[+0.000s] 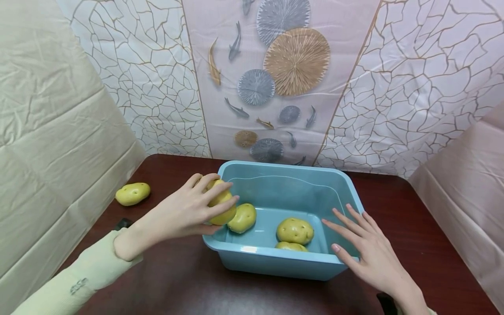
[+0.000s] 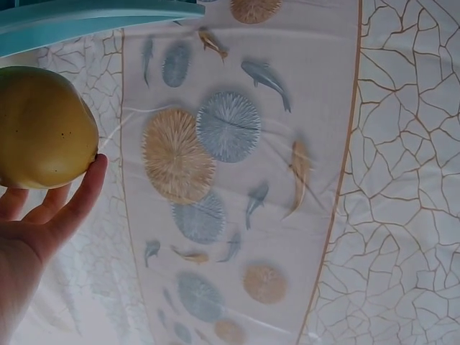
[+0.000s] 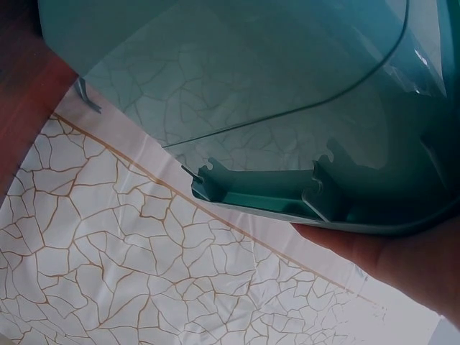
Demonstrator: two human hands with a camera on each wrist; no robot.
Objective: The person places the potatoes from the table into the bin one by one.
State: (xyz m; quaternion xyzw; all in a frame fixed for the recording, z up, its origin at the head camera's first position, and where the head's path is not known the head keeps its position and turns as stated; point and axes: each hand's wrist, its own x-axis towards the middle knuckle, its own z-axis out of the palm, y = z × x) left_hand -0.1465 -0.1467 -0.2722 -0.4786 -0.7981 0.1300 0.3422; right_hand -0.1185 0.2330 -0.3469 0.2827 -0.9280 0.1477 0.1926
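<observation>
My left hand [image 1: 193, 205] grips a yellow potato [image 1: 223, 210] at the left rim of a light blue plastic basin [image 1: 275, 258]. The left wrist view shows this potato [image 2: 47, 129] large, with fingers [image 2: 83, 190] bent along its lower side. Inside the basin, one potato [image 1: 243, 218] lies against the left side, partly behind the held one. Another potato [image 1: 295, 231] is near the middle, and a third potato [image 1: 290, 246] is half hidden by the front wall. My right hand [image 1: 368, 245] spreads its fingers over the basin's right front corner; the right wrist view shows the ribbed underside of the rim [image 3: 266, 190].
One more potato [image 1: 133, 194] lies on the dark red-brown table [image 1: 173, 280], left of the basin. Patterned cloth [image 1: 157, 78] hangs behind the table, with pale cloth walls at both sides. A small black object [image 1: 123, 224] shows behind the left wrist.
</observation>
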